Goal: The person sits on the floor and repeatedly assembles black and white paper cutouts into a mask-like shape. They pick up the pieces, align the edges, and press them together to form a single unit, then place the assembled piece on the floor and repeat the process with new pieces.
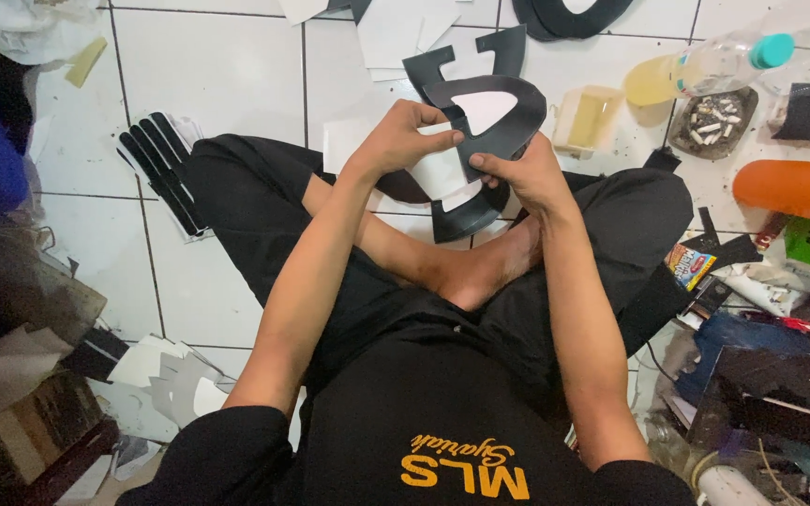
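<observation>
Hands meet above our crossed legs: left hand (405, 131) and right hand (517, 173) both pinch a curved black cut-out piece (508, 117) with white backing, held over the white tiled floor (217, 75). Ashtray (712, 120) holds cigarette butts. Clear plastic bottle (696, 70), teal cap, contains yellow liquid. Small cream tub (588, 119) beside it.

Couldn't see the fingertips of the left hand (412, 134) or right hand (520, 175), tucked behind the black curved cutout (508, 111). Orange cylinder (789, 190) chopped off at the right edge. Ashtray (713, 121) contents too tiny to count.
</observation>
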